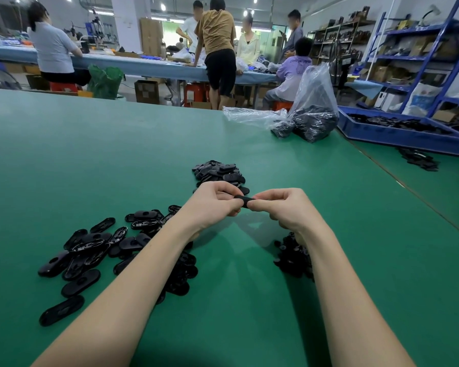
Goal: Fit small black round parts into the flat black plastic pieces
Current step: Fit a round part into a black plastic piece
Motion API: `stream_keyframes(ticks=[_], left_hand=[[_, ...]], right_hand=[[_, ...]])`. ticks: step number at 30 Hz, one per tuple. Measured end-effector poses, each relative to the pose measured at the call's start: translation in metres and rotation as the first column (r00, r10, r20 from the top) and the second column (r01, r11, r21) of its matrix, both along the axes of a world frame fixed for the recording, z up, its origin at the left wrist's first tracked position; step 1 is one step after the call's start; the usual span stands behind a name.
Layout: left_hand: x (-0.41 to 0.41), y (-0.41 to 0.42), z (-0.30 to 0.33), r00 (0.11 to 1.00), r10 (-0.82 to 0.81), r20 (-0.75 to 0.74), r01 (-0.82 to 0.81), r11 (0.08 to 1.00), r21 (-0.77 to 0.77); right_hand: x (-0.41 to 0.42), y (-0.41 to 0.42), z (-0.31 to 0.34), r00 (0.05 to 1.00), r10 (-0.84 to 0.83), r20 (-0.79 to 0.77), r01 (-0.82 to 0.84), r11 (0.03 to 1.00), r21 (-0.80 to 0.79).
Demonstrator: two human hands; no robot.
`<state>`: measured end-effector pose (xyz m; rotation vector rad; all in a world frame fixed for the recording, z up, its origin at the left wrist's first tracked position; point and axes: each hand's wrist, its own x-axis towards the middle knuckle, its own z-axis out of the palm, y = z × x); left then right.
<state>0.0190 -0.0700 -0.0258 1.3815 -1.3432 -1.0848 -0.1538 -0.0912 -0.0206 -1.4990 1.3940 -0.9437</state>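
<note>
Pressing stage: left hand (214, 201) & right hand (281, 206) both pinch one flat black piece (243, 201) betw. them; round part hidden. Next: prob. seat it fully, then drop piece on pile.

Around the one flat piece (243, 201) held by two hands: three black heaps, two clear bags (313, 112), one blue tray (398, 137).

A matt green mat (117, 160) is seen covering the table. Glossy black plastic is shown by the flat pieces (85, 250); thin, crinkled clear film by the bags (313, 102); smooth blue plastic by the crate (398, 139).
</note>
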Motion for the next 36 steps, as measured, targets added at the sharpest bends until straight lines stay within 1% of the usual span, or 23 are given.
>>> stream_keyframes(ticks=[3, 8, 12, 17, 19, 21, 23, 24, 25, 27, 29, 31, 33, 34, 36], left_hand=[[0.001, 0.000, 0.001, 1.000, 0.005, 0.004, -0.005, 1.000, 0.001], [0.002, 0.000, 0.000, 0.999, 0.002, -0.035, -0.001, 1.000, 0.025], [0.003, -0.001, 0.000, 0.999, 0.018, -0.034, -0.017, 1.000, 0.025], [0.003, -0.001, 0.002, 0.998, 0.022, -0.051, -0.020, 0.999, 0.040], [0.003, -0.001, 0.000, 0.999, 0.035, -0.034, -0.034, 0.999, 0.041], [0.002, -0.002, -0.002, 0.999, 0.047, -0.022, -0.046, 0.999, 0.024], [0.004, -0.001, -0.005, 0.999, 0.035, -0.024, -0.035, 0.999, -0.032], [0.006, -0.001, -0.005, 1.000, 0.022, 0.012, -0.021, 0.996, -0.082], [0.009, -0.001, -0.005, 0.997, 0.010, 0.079, 0.001, 0.991, -0.137], [0.015, -0.002, -0.004, 0.968, -0.007, 0.250, 0.065, 0.972, -0.225], [0.020, -0.003, -0.005, 0.922, -0.001, 0.387, 0.115, 0.956, -0.271], [0.024, -0.005, -0.009, 0.868, 0.052, 0.494, 0.117, 0.945, -0.305], [0.030, -0.010, -0.011, 0.812, 0.138, 0.567, 0.076, 0.939, -0.337], [0.034, -0.014, -0.013, 0.793, 0.186, 0.580, 0.037, 0.936, -0.351], [0.039, -0.028, -0.013, 0.783, 0.285, 0.553, -0.070, 0.924, -0.377]], right_hand=[[0.002, -0.001, -0.001, 1.000, -0.016, -0.012, 0.016, 1.000, -0.007], [0.003, -0.002, -0.002, 1.000, -0.010, -0.023, 0.010, 1.000, -0.011], [0.008, -0.002, -0.006, 0.998, -0.060, -0.037, 0.059, 0.998, -0.034], [0.010, -0.001, -0.006, 0.997, -0.066, -0.048, 0.063, 0.996, -0.056], [0.012, 0.000, -0.005, 0.995, -0.082, -0.063, 0.078, 0.995, -0.069], [0.015, 0.001, -0.006, 0.991, -0.105, -0.085, 0.096, 0.991, -0.096], [0.016, 0.001, -0.007, 0.995, -0.096, -0.033, 0.093, 0.991, -0.092], [0.015, 0.002, -0.007, 0.997, -0.079, 0.012, 0.080, 0.994, -0.068], [0.014, 0.002, -0.006, 0.997, -0.062, 0.048, 0.064, 0.997, -0.038], [0.010, 0.003, -0.006, 0.995, -0.045, 0.084, 0.044, 0.999, 0.012], [0.008, 0.003, -0.007, 0.996, -0.035, 0.083, 0.032, 0.999, 0.041], [0.008, 0.004, -0.008, 0.999, -0.028, 0.034, 0.026, 0.998, 0.055], [0.009, 0.004, -0.009, 0.999, -0.036, -0.027, 0.037, 0.998, 0.050], [0.009, 0.003, -0.011, 0.998, -0.038, -0.048, 0.041, 0.998, 0.045], [0.010, 0.001, -0.013, 0.996, -0.035, -0.079, 0.038, 0.999, 0.036]])
